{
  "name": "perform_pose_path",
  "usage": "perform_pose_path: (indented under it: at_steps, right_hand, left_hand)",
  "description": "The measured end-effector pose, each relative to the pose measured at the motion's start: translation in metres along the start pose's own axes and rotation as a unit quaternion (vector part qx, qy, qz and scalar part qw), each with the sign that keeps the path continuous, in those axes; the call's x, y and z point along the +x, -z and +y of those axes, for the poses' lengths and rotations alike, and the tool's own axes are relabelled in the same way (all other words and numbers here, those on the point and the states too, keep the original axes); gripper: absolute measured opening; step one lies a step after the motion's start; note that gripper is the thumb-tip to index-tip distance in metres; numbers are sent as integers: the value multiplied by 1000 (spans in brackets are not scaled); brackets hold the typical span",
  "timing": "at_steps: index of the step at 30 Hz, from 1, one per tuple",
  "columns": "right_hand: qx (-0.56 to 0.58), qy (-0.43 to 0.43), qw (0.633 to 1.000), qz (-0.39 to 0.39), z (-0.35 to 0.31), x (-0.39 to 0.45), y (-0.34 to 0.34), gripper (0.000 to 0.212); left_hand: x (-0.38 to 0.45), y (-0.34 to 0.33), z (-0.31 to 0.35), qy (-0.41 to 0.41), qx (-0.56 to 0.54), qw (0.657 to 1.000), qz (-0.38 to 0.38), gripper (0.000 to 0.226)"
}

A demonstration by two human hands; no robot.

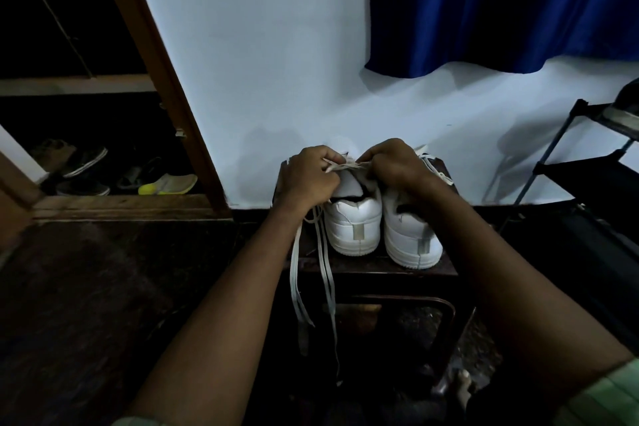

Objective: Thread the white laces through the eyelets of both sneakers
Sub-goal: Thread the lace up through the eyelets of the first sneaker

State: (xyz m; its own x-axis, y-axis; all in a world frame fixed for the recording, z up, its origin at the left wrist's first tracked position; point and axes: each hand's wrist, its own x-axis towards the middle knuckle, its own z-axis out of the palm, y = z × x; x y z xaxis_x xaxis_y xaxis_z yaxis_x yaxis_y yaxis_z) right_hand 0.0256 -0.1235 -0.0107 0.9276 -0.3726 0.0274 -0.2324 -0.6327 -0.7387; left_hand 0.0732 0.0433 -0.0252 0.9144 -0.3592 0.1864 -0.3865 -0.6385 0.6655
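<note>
Both hands are working over the left sneaker (352, 225), heel toward me. I am pinching the lace (347, 166) taut between left hand (306, 176) and right hand (394, 164), so it is running crosswise over the tongue; its loose ends are hanging below my left wrist. Right sneaker (411, 239) is sitting just beside it, under my right hand.

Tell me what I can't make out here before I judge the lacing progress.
- Head view: eyelets of the left white sneaker are hidden behind the left hand and right hand.
- Head view: front of the right white sneaker is covered by the right hand.
- Head view: tips of the hanging white laces fade into the dark.
</note>
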Motion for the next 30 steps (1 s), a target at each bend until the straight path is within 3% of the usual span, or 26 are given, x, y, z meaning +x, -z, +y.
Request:
perform_pose_path:
  at_steps: [3, 8, 16, 22, 25, 27, 30]
  right_hand:
    - [19, 1, 1000, 5, 1, -2, -1, 35]
    - [-43, 89, 995, 21, 4, -11, -3, 14]
    - [-94, 124, 987, 42, 3, -11, -8, 13]
    - [-89, 111, 988, 52, 4, -8, -10, 12]
    - [-88, 110, 988, 54, 4, -8, -12, 11]
    - [-90, 112, 988, 57, 5, -8, -13, 12]
    - [-112, 119, 984, 70, 5, -7, -15, 13]
  left_hand:
    - [2, 1, 0, 6, -13, 1000, -5, 34]
    - [-4, -2, -3, -105, 68, 992, 29, 21]
    - [4, -8, -4, -146, 141, 977, 69, 10]
    - [14, -16, -8, -95, 43, 993, 46, 41]
    - [16, -15, -5, -29, -33, 999, -3, 53]
    - [16, -12, -2, 39, -113, 992, -39, 60]
    - [15, 0, 12, 100, -278, 955, -12, 58]
